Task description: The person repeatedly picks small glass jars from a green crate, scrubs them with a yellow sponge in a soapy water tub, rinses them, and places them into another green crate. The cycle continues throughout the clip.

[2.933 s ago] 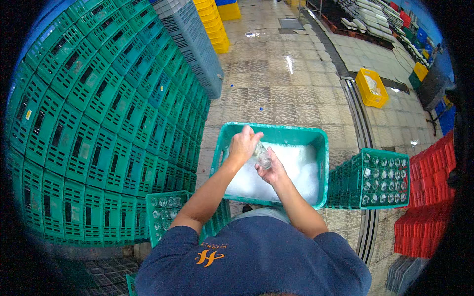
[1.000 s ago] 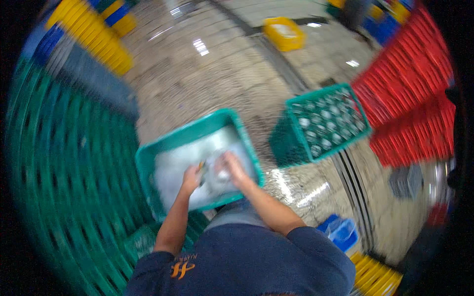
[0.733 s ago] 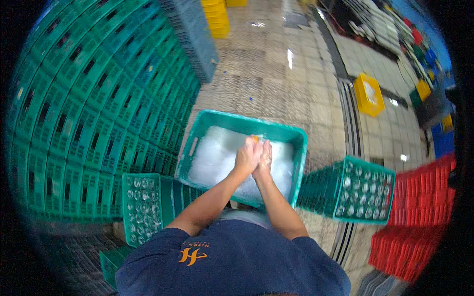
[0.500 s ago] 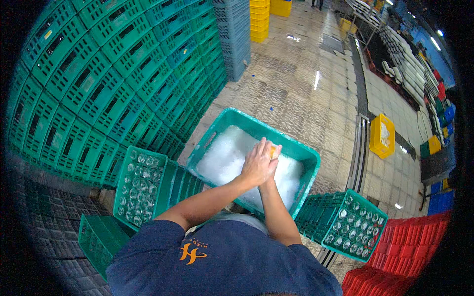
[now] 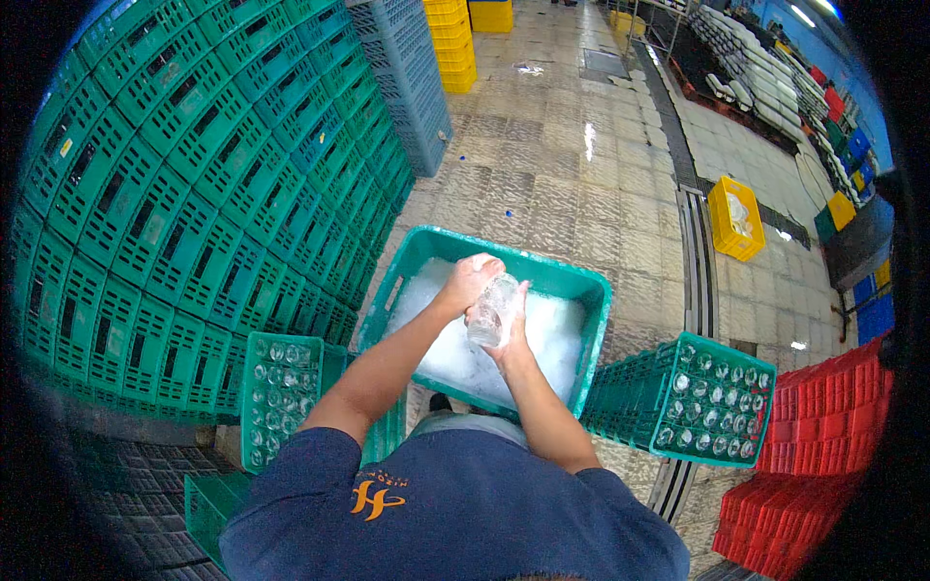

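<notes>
Half a second ago both hands were pressed together low over the foam; now they have come up a little and a clear glass jar (image 5: 492, 310) shows between them. My right hand (image 5: 511, 329) cradles the jar from below and behind, fingers wrapped around its body. My left hand (image 5: 469, 281) sits over its top end, fingers curled closed on it; whether it grips a sponge there I cannot tell. The jar is tilted, held just above the suds in the teal tub (image 5: 591, 290), not resting in them.

Judgement: scrubbing of this jar goes on, mouth end now being worked.

Crate of jars (image 5: 279, 387) on my left, a second crate (image 5: 712, 407) on my right, both near the tub.
</notes>
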The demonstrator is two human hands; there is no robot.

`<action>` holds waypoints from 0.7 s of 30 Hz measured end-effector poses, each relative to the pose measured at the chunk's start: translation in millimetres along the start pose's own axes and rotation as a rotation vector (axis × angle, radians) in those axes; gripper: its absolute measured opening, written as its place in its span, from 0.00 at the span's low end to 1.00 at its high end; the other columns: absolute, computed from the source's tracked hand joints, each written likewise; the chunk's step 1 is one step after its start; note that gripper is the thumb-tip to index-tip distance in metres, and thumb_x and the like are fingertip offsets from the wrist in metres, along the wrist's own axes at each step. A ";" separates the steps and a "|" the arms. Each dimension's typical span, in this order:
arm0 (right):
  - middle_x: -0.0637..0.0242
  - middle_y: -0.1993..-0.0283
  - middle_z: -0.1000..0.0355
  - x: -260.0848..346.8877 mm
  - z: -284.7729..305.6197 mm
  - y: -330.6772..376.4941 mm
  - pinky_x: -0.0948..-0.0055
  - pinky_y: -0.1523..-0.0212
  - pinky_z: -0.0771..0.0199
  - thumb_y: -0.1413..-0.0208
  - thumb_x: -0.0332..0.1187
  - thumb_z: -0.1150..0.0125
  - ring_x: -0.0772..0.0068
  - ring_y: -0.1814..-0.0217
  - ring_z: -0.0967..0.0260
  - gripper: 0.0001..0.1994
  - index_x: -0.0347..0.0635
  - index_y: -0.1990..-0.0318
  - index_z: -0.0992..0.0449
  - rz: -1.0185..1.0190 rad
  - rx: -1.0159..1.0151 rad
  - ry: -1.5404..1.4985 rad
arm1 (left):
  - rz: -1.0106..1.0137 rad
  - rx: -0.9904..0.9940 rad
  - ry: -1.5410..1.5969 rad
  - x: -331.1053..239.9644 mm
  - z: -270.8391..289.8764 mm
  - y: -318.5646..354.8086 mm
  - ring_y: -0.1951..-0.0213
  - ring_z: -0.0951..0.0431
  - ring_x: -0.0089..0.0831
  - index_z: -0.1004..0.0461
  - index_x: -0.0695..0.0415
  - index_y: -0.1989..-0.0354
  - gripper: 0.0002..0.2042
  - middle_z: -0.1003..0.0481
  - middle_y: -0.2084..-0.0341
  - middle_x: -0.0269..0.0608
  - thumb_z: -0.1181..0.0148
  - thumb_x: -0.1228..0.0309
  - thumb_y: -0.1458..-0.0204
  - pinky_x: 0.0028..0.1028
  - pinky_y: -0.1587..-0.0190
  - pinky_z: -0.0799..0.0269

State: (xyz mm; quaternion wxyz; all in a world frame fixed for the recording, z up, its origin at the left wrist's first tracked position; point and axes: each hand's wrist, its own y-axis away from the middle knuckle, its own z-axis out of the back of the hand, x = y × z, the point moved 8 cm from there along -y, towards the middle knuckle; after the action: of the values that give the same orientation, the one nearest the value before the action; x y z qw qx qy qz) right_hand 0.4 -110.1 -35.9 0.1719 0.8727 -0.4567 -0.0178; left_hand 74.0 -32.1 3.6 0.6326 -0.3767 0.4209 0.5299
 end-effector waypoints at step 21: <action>0.57 0.50 0.22 -22.7 18.6 -13.8 0.62 0.50 0.20 0.32 0.62 0.55 0.60 0.52 0.22 0.33 0.42 0.39 0.29 -0.023 0.048 0.268 | -0.006 -0.119 -0.572 33.9 10.5 17.1 0.56 0.20 0.52 0.22 0.58 0.54 0.12 0.22 0.61 0.51 0.50 0.66 0.39 0.43 0.51 0.24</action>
State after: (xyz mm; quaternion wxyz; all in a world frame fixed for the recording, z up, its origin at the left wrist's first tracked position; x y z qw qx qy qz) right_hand -5.3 -89.9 -60.7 0.2101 0.8763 -0.4198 0.1080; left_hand 61.3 -7.8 -24.8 0.7040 -0.2496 0.1924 0.6365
